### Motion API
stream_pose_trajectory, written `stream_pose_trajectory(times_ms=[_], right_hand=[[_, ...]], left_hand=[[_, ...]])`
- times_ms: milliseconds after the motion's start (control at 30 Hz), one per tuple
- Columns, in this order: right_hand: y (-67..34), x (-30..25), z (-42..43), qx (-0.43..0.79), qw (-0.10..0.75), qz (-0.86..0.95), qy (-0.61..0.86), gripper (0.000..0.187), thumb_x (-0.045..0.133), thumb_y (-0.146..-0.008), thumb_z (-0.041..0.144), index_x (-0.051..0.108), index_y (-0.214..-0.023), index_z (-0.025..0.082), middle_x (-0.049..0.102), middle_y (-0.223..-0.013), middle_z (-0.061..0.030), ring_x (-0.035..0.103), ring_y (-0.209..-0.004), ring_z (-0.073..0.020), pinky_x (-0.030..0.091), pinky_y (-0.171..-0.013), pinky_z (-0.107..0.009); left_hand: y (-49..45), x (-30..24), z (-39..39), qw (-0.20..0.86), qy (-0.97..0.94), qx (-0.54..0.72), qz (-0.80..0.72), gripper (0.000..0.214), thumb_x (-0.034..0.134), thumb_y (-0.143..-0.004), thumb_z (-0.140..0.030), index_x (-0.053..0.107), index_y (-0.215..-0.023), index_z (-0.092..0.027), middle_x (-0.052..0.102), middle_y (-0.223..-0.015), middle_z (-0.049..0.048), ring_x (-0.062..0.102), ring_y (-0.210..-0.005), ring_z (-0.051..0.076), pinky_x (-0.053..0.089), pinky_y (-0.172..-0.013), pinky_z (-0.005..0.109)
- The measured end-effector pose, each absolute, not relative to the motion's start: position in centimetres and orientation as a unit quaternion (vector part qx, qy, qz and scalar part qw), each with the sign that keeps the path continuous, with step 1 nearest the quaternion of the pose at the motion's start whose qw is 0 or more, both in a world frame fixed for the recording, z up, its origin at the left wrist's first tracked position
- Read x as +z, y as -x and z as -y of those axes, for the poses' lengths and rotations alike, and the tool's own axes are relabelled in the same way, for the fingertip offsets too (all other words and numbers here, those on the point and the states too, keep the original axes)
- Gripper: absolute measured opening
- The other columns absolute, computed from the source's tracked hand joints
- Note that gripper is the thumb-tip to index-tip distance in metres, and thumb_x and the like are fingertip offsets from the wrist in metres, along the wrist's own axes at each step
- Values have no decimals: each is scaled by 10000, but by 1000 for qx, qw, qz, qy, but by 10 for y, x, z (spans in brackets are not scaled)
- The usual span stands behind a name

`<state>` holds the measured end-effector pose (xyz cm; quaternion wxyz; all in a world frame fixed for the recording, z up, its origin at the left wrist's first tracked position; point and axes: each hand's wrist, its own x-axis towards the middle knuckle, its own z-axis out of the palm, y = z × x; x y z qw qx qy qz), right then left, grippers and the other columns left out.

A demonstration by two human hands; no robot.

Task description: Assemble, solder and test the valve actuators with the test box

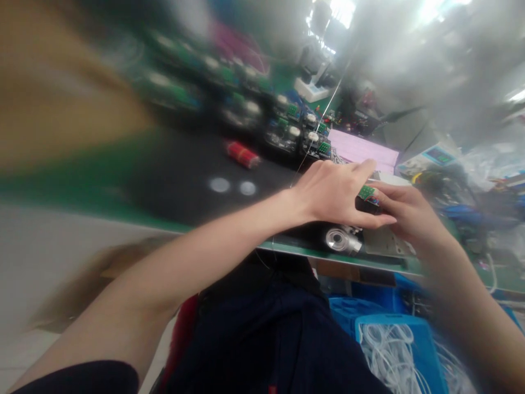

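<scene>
My left hand [334,191] reaches across from the left, thumb and index finger spread around a small black module with a green circuit board [366,192]. Its other fingers are mostly hidden behind. From the other side, my right hand [404,210] pinches the same module at its right end. Just below the hands, a round clear-and-silver part [338,239] lies near the bench's front edge. A flat grey-beige piece [383,243] is under my right hand.
Several black modules with green boards [283,131] stand in rows behind a black mat [176,186]. A red roll [243,155] and two pale discs [247,189] lie on it. Pink sheets [363,149] and a boxy instrument [435,158] are behind my hands. Below, a blue bin [424,339] holds white cables.
</scene>
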<state>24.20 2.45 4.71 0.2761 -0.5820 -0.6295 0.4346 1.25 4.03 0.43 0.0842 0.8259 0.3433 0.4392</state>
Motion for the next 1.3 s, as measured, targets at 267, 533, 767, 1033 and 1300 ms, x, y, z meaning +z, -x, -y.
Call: stream_pose_trajectory(times_ms=[267, 533, 767, 1033, 1300], right_hand=[[-240, 50, -22, 410, 273, 624, 606, 367, 862, -873, 497, 868, -1093, 202, 826, -1048, -64, 706, -969, -236, 566, -904, -341], [-235, 53, -21, 392, 273, 634, 609, 314, 864, -872, 491, 872, -975, 194, 808, -953, -39, 673, -875, -189, 558, -897, -316], [-232, 55, -20, 377, 275, 625, 626, 328, 881, -848, 492, 873, -968, 187, 803, -911, -35, 669, -834, -180, 564, -863, -310], [-231, 57, -19, 375, 268, 620, 635, 395, 892, -808, 550, 880, -987, 199, 800, -909, -45, 678, -841, -210, 575, -796, -323], [-233, 56, -19, 381, 267, 620, 632, 386, 885, -816, 559, 880, -977, 208, 795, -900, -44, 666, -812, -197, 555, -732, -293]], left_hand=[[-10, 6, -38, 99, -828, 434, -340, 668, 666, -886, -731, 679, -1211, -147, 795, -1042, 106, 738, -870, 272, 428, -686, 376], [-10, 7, -37, 97, -829, 429, -347, 695, 664, -886, -729, 676, -1265, -146, 799, -1054, 121, 741, -888, 293, 427, -691, 377], [-8, 7, -37, 104, -830, 431, -339, 685, 663, -891, -717, 679, -1265, -143, 800, -1062, 126, 738, -883, 289, 442, -703, 385], [-8, 8, -36, 111, -830, 426, -344, 700, 672, -889, -706, 669, -1317, -152, 800, -1092, 137, 742, -921, 309, 444, -716, 385], [-8, 7, -36, 106, -831, 426, -342, 720, 663, -897, -707, 656, -1344, -143, 802, -1125, 141, 750, -940, 320, 451, -721, 391]])
